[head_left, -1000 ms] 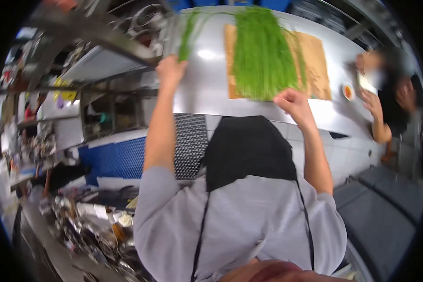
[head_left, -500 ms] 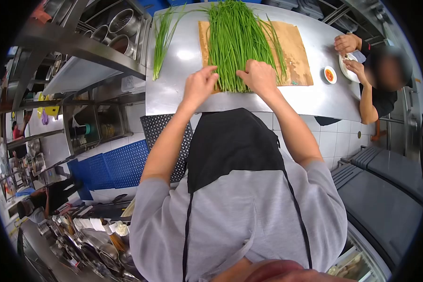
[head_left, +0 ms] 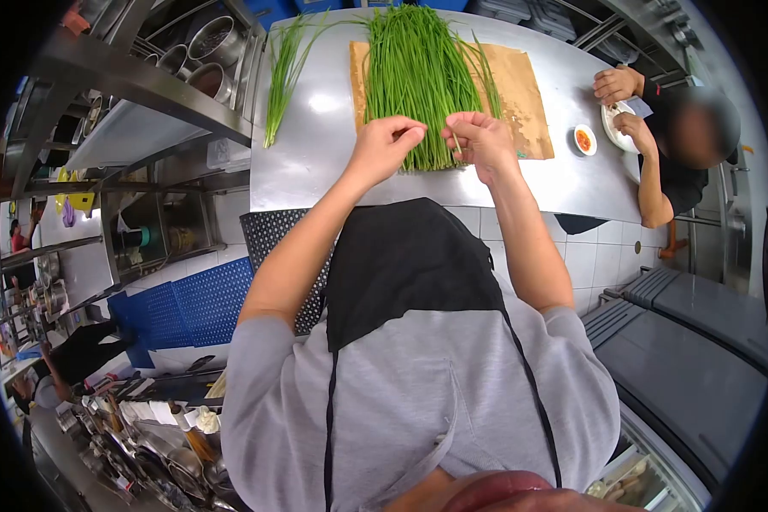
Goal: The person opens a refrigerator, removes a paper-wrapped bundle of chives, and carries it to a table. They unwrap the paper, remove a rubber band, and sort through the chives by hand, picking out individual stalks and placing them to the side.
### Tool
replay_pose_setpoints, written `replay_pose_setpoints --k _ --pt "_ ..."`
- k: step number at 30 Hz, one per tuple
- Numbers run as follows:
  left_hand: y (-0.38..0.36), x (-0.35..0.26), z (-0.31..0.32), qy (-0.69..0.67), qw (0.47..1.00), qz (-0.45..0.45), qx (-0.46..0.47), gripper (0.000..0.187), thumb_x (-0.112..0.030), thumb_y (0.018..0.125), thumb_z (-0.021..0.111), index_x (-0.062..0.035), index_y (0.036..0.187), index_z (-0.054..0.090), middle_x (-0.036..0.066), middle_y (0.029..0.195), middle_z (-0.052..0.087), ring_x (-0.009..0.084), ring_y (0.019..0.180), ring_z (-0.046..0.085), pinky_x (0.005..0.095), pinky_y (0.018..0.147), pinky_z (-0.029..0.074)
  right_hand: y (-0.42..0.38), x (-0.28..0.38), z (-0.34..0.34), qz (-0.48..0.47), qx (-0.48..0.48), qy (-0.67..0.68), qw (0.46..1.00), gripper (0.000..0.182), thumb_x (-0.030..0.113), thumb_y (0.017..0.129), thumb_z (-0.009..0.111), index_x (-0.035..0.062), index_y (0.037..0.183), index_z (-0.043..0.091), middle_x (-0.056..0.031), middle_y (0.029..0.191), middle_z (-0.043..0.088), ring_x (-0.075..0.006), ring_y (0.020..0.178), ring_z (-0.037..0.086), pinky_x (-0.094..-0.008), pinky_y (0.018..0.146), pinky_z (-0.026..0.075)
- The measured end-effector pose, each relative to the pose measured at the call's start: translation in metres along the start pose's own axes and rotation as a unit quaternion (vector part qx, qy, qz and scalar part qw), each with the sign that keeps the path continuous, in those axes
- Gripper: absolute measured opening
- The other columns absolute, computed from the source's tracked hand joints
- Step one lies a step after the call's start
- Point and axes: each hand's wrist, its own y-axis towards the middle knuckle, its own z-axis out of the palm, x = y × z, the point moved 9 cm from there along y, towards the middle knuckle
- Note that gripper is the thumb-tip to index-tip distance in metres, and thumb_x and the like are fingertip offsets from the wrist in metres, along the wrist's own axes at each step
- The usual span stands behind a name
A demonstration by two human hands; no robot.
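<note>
A large pile of long green stalks lies on a brown cardboard sheet on the steel table. Over the near end of the pile, at its left side, my left hand has thumb and fingertips pressed together; whether anything is between them is too small to tell. My right hand is a little to the right, pinching a thin pale-green stalk by its end. The two hands are apart. A smaller bunch of stalks lies separately at the table's left.
Across the table's right end, a person in black has both hands at a white plate. Beside it stands a small bowl of red-orange sauce. Metal pots stand on the left shelf. A grey-lidded unit is at lower right.
My hands have come closer together over the near stalk ends. My right hand has turned and now pinches a stalk; my left fingers have closed. The whole view has shifted slightly.
</note>
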Motion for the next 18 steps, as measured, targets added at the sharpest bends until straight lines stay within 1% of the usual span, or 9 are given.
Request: replay_pose_setpoints --k 1,2,4,5,8,12,14,17,18 --pt "0.003 -0.001 0.009 -0.030 0.999 -0.013 0.018 0.027 -0.024 0.090 0.065 -0.0027 0.105 0.070 0.004 0.073 0.066 0.0096 0.063 0.058 0.0289 0.056 0.048 -0.001 -0.002 0.002 -0.001 0.012 0.039 0.999 0.019 0.017 0.087 0.071 0.0017 0.095 0.063 -0.0068 0.080 0.069 -0.0100 0.064 0.060 -0.0233 0.054 0.048" --pt "0.004 0.002 0.016 -0.073 0.996 -0.051 0.019 0.026 -0.024 0.091 0.063 -0.0025 0.103 0.070 0.003 0.075 0.066 0.0087 0.064 0.057 0.0267 0.056 0.047 -0.003 -0.004 0.004 -0.002 0.023 0.078 0.997 0.019 0.017 0.087 0.071 0.0014 0.096 0.063 -0.0071 0.080 0.069 -0.0103 0.065 0.061 -0.0236 0.053 0.048" --pt "0.004 -0.012 0.025 -0.157 0.980 -0.124 0.023 0.025 -0.024 0.095 0.061 -0.0020 0.100 0.071 0.000 0.079 0.066 0.0070 0.066 0.055 0.0223 0.056 0.044 -0.010 -0.002 0.005 -0.027 0.010 0.075 0.997 0.019 0.015 0.087 0.072 0.0010 0.096 0.063 -0.0075 0.080 0.069 -0.0104 0.065 0.062 -0.0234 0.053 0.048" --pt "0.005 -0.012 0.029 -0.201 0.970 -0.135 0.024 0.025 -0.026 0.094 0.062 -0.0032 0.096 0.071 0.001 0.079 0.066 0.0066 0.068 0.055 0.0221 0.055 0.043 -0.014 0.000 0.006 -0.041 0.003 0.074 0.996 0.019 0.014 0.086 0.072 0.0009 0.096 0.063 -0.0078 0.080 0.069 -0.0104 0.066 0.062 -0.0233 0.053 0.048" --pt "0.007 -0.009 0.036 -0.247 0.952 -0.173 0.057 0.021 -0.025 0.092 0.066 -0.0041 0.093 0.071 0.001 0.080 0.067 0.0064 0.067 0.055 0.0210 0.055 0.041 -0.026 0.007 0.013 -0.087 0.015 0.044 0.995 0.018 0.011 0.087 0.071 0.0004 0.098 0.063 -0.0062 0.080 0.068 -0.0095 0.062 0.059 -0.0238 0.053 0.045" --pt "0.010 -0.005 0.036 -0.287 0.936 -0.190 0.070 0.017 -0.021 0.090 0.069 -0.0045 0.093 0.071 -0.002 0.076 0.064 0.0061 0.064 0.053 0.0201 0.054 0.040 -0.035 0.008 0.016 -0.090 0.013 -0.016 0.996 0.019 0.013 0.085 0.074 -0.0003 0.094 0.064 -0.0041 0.073 0.066 -0.0075 0.061 0.057 -0.0226 0.051 0.042" --pt "0.010 -0.006 0.036 -0.311 0.927 -0.196 0.076 0.015 -0.019 0.088 0.070 -0.0040 0.093 0.071 -0.003 0.074 0.062 0.0059 0.063 0.053 0.0202 0.054 0.040 -0.037 0.008 0.015 -0.087 0.029 -0.022 0.996 0.018 0.012 0.084 0.075 0.0005 0.092 0.064 -0.0032 0.072 0.066 -0.0068 0.060 0.058 -0.0217 0.051 0.043" --pt "0.026 -0.020 0.014 -0.335 0.930 -0.152 0.015 0.015 -0.018 0.086 0.072 -0.0072 0.077 0.067 -0.003 0.066 0.058 0.0056 0.058 0.051 0.0211 0.052 0.040 -0.044 0.010 0.011 -0.093 0.049 -0.038 0.994 0.017 0.011 0.082 0.076 0.0013 0.090 0.065 -0.0026 0.073 0.066 -0.0064 0.060 0.059 -0.0208 0.050 0.044" --pt "0.030 -0.026 0.007 -0.334 0.932 -0.143 0.011 0.015 -0.018 0.086 0.072 -0.0073 0.077 0.067 -0.003 0.065 0.058 0.0056 0.057 0.051 0.0211 0.052 0.040 -0.047 0.010 0.009 -0.097 0.054 -0.041 0.993 0.016 0.010 0.082 0.076 0.0013 0.090 0.065 -0.0025 0.073 0.066 -0.0061 0.060 0.058 -0.0209 0.050 0.044"
